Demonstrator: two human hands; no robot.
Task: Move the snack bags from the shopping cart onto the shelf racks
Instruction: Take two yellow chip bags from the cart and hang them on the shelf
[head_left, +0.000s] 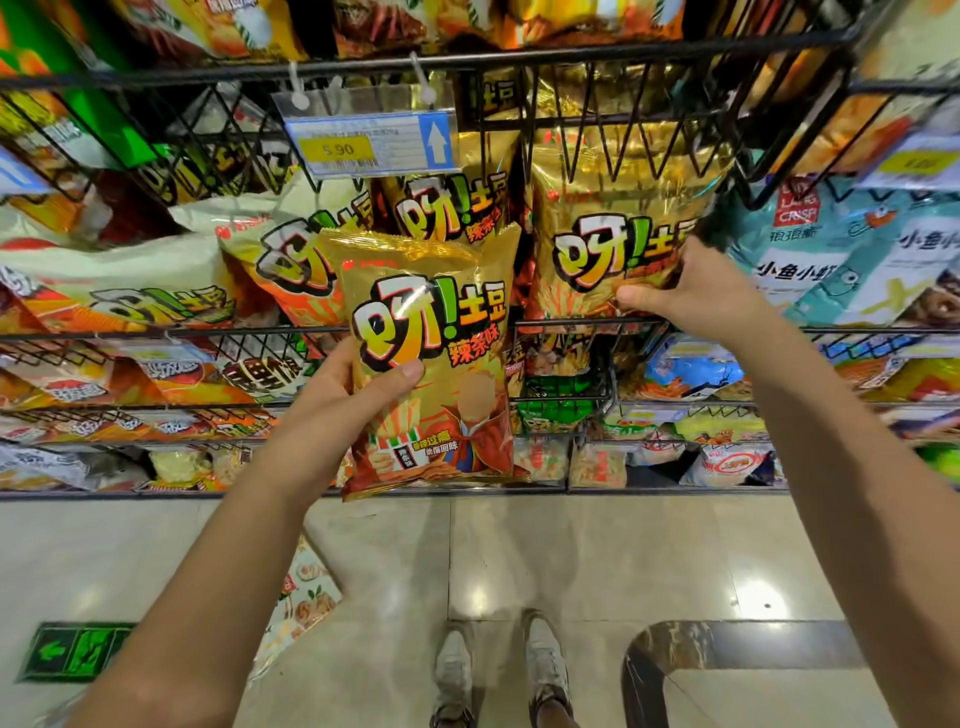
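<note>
**Handling a puffed foil snack bag at the rack**

Judging by its swollen, shiny look, the gold foil snack bag with bold orange-and-white lettering (431, 338) is probably light, soft and full of air. The film is likely slippery and the contents brittle. A light hold on a side edge or the crimped top seam should suit it better than a squeeze across the middle.

The left grip (358, 395), a bare hand, holds this bag by its left edge at mid height, thumb across the front and fingers behind. The bag hangs upright in the air just in front of the black wire shelf rack (260, 330), overlapping a matching bag on the middle tier.

It is glossy gold above and red below, with a picture of fries and a saw-toothed top seam.

The right grip (696, 296) pinches the lower right part of a larger gold foil bag (613, 249) standing in the rack, thumb on its front.
</note>
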